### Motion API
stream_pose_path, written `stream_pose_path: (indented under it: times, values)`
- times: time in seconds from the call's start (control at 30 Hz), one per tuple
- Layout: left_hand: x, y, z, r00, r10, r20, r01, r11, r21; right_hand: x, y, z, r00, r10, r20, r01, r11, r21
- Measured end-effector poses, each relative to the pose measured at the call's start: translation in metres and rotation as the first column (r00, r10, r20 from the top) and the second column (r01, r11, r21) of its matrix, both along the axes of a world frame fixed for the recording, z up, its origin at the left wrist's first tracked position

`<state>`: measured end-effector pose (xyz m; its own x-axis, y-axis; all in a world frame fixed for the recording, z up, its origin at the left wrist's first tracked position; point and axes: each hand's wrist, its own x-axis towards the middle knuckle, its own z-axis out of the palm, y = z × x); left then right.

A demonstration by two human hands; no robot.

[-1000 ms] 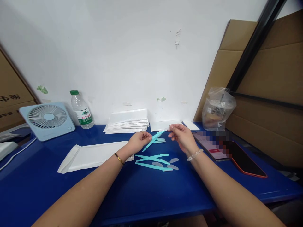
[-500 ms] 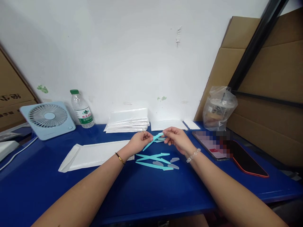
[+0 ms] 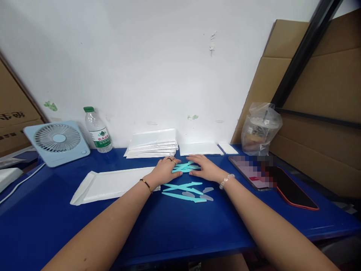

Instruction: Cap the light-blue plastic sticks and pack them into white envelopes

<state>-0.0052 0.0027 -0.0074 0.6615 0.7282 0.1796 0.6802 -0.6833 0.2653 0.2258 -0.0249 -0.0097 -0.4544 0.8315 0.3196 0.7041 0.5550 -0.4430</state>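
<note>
A small pile of turquoise eyebrow razors (image 3: pixel 184 167) lies on the blue table. My left hand (image 3: pixel 166 170) rests at the pile's left side, thumb and fingers apart. On the other side is my right hand (image 3: pixel 207 168), its fingers also spread around the pile's end. Both hands are open, and their fingertips are at the razors; whether they press on them I cannot tell. Nearer to me lie a few more razors (image 3: pixel 183 196), two of them crossed. Beside these are several clear blade caps (image 3: pixel 208 190).
A white padded envelope (image 3: pixel 113 184) lies left of my hands. Stacked envelopes (image 3: pixel 152 141) and a flat white packet (image 3: pixel 200 149) are along the wall. A fan (image 3: pixel 59 139) and water bottle (image 3: pixel 98 131) stand left; two phones (image 3: pixel 296 188) and a bagged cup (image 3: pixel 261 131) are right.
The razor held between both hands is down on the pile, let go. Both hands have lowered to the table and opened around the pile.
</note>
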Motion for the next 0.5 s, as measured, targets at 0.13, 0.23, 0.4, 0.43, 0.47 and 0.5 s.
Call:
stream_pose_path:
  times: [0.13, 0.23, 0.4, 0.43, 0.47, 0.5]
  values:
    - [0.001, -0.001, 0.001, 0.995, -0.097, 0.031, 0.097, 0.995, -0.018, 0.001, -0.001, 0.003, 0.993, 0.095, 0.075, -0.090, 0.994, -0.063]
    - [0.000, -0.004, 0.001, 0.994, -0.105, 0.034, 0.106, 0.994, -0.024, 0.001, -0.006, 0.009, 0.997, 0.061, 0.049, -0.059, 0.998, -0.038]
    - [-0.001, -0.015, 0.013, 0.996, -0.044, 0.081, 0.041, 0.999, 0.034, 0.010, -0.022, 0.031, 0.999, -0.010, -0.042, 0.008, 0.998, -0.063]
    - [0.000, -0.018, 0.017, 0.995, -0.042, 0.085, 0.039, 0.999, 0.038, 0.013, -0.025, 0.036, 1.000, 0.010, -0.029, -0.013, 0.992, -0.124]
    - [0.001, -0.022, 0.021, 0.996, -0.051, 0.078, 0.048, 0.998, 0.032, 0.016, -0.028, 0.040, 0.999, 0.051, -0.007, -0.051, 0.979, -0.199]
    - [0.003, -0.026, 0.025, 0.996, -0.068, 0.060, 0.067, 0.998, 0.014, 0.018, -0.031, 0.042, 0.994, 0.106, 0.017, -0.097, 0.956, -0.277]
